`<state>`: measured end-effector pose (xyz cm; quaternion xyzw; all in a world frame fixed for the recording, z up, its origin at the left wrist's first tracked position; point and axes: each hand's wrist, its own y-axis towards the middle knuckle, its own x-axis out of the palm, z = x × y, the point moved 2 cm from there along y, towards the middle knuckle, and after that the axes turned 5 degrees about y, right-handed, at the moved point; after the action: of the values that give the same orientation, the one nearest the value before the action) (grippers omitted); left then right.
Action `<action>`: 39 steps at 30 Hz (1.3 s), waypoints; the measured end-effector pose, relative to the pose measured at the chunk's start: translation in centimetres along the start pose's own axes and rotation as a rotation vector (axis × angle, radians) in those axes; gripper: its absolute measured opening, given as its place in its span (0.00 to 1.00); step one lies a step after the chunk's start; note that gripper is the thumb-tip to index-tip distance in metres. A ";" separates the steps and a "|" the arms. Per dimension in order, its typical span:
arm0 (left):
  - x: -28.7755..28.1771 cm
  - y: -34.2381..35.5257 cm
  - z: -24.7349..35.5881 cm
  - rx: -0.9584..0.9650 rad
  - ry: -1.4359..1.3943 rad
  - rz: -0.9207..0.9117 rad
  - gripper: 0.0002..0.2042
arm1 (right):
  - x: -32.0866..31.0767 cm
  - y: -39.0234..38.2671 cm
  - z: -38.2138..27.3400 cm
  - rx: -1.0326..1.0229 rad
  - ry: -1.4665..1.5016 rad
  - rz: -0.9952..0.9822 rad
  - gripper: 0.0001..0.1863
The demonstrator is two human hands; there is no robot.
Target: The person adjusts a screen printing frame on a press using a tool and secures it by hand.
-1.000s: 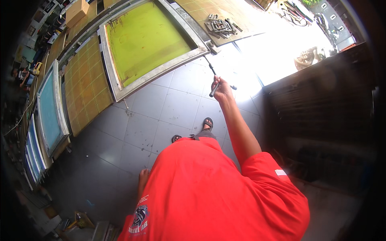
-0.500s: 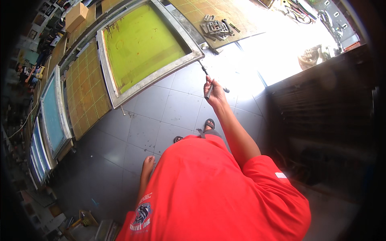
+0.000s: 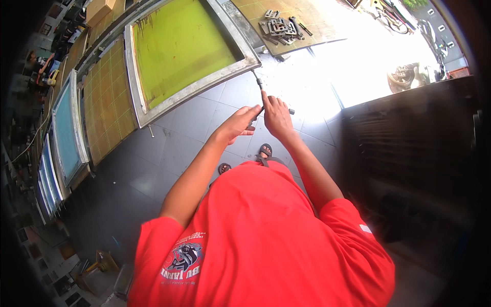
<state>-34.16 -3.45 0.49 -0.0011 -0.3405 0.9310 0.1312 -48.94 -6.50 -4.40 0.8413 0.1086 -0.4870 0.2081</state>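
A dark T-handle socket wrench [image 3: 259,83] reaches up to the near right corner of a large metal-framed screen [image 3: 192,93] with a yellow-green mesh. My right hand [image 3: 277,116] is closed around the wrench at its crossbar, with the index finger along the shaft. One dark bar end sticks out to the right of that hand. At the other side of the crossbar, my left hand [image 3: 238,125] has its thumb and fingers bent around the handle. The fingers partly hide the grip. Below the screen's near edge, a thin bolt [image 3: 151,131] hangs down.
Several wrenches and metal parts [image 3: 281,28] lie piled on a brown board [image 3: 325,25] beyond the screen. A gridded board [image 3: 110,89] and a blue screen [image 3: 68,134] line the left. A dark wooden cabinet [image 3: 409,143] stands right, above grey floor tiles [image 3: 179,146].
My left hand has come up from beside my body to the wrench handle. My right hand has turned, its back now upward, and still holds the wrench.
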 end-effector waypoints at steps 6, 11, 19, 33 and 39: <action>2.1 4.3 -3.3 0.006 0.229 0.169 0.18 | -3.1 1.8 4.4 0.097 0.579 -0.440 0.27; 3.5 5.0 -3.9 0.105 0.023 0.190 0.22 | -5.5 4.2 12.9 0.540 0.892 -0.736 0.21; 5.2 9.0 -6.4 0.121 -0.428 -0.088 0.31 | 2.6 2.9 7.6 0.579 1.901 -0.668 0.25; 1.2 4.5 -8.0 -0.006 -0.376 -0.087 0.35 | 2.3 7.7 8.9 0.691 1.087 -0.885 0.16; 2.5 6.0 -4.2 0.114 0.247 0.122 0.15 | 0.2 8.8 7.3 0.636 1.118 -1.035 0.20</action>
<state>-37.63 -4.56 -6.28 -0.1288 -0.2679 0.9479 0.1149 -51.09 -17.69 -5.65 0.8218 0.4268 -0.0384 -0.3755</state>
